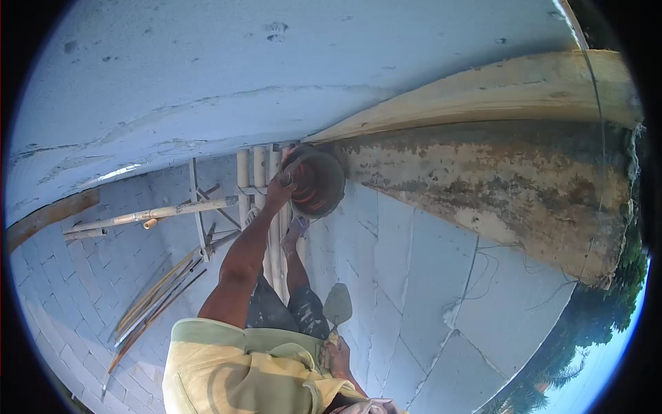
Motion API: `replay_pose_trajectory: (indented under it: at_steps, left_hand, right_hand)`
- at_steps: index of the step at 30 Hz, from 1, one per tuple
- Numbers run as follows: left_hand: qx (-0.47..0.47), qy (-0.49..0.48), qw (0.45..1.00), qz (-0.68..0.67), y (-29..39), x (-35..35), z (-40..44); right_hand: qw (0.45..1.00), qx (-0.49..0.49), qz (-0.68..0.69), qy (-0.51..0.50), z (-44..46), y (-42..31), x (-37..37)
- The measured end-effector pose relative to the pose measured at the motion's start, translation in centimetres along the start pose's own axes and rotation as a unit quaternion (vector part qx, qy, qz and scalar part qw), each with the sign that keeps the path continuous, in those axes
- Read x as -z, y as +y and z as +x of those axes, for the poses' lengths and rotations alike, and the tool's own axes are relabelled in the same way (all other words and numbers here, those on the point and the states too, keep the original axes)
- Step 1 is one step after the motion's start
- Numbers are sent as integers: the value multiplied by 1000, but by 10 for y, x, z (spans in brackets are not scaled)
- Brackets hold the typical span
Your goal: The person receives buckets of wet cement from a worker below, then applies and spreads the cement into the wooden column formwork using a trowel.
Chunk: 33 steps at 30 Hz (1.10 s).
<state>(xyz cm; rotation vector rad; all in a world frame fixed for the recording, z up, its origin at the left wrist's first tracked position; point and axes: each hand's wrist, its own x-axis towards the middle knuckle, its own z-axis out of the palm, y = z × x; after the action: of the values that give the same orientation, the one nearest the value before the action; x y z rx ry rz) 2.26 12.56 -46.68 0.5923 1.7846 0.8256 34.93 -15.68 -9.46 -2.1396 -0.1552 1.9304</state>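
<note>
My left hand is closed on the rim of a dark round bucket, which is tilted so that its reddish-brown inside shows. The bucket is close to the wall and the end of the weathered beam. Lower down, near my yellow shirt, my right hand is wrapped round the handle of a trowel. The trowel's flat grey blade points away from me, towards the bucket, and is apart from it.
Bamboo poles stand beside the bucket and under my feet. A metal frame and a horizontal pole are at the left, above several thin rods. A block wall is at the right, with trees beyond.
</note>
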Motion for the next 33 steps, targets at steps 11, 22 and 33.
replay_pose_trajectory:
  at_steps: [11, 22, 33]
  left_hand:
    - [62, 120, 982, 133, -125, -47, 53]
    - [108, 91, 990, 22, -157, -58, 95]
    - [34, 126, 988, 78, -209, -83, 152]
  right_hand:
    - [997, -62, 16, 45, 18, 35, 12]
    - [996, -59, 59, 30, 19, 74, 18]
    - [992, -42, 109, 45, 25, 108, -11]
